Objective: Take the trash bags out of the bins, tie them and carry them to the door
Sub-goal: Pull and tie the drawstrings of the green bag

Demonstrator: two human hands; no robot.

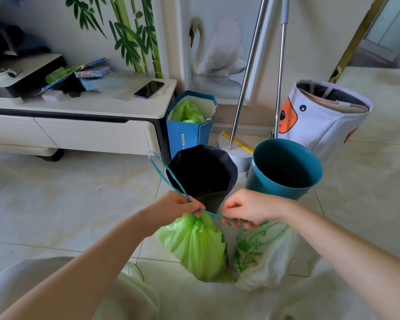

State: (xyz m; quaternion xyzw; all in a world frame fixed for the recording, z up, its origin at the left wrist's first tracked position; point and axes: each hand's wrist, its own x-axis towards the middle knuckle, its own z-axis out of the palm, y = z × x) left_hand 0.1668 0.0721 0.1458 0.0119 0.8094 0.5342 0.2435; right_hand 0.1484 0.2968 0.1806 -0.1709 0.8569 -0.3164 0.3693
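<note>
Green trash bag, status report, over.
Left hand and right hand both pinching the teal drawstring. Green trash bag cinched, out of the bins. White bag beside it.

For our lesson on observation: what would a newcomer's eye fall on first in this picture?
First, the bright green plastic trash bag low in the middle, its neck gathered by a teal drawstring that the left hand and right hand pull between them. Just behind stand two open bins, a black bin and a teal round plastic bin. To the right lies a white plastic bag with green leaf print.
</note>
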